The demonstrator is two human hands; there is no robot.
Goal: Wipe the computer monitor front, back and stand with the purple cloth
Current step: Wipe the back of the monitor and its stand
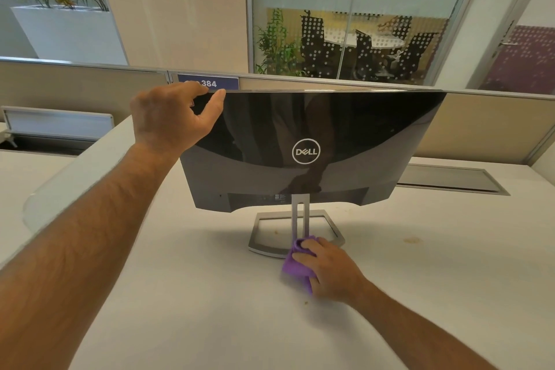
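The computer monitor stands on the white desk with its glossy black back and round logo facing me. My left hand grips its top left corner, thumb on the back and fingers over the top edge. Below the panel, the silver stand has an upright post and an open rectangular base. My right hand holds the bunched purple cloth pressed against the front rail of the base, at the foot of the post. The screen side is hidden from me.
The white desk has a rounded frosted edge guard at left and small brown stains right of the stand. A grey cable flap is set into the desk behind the monitor. A beige partition with a numbered label runs along the back.
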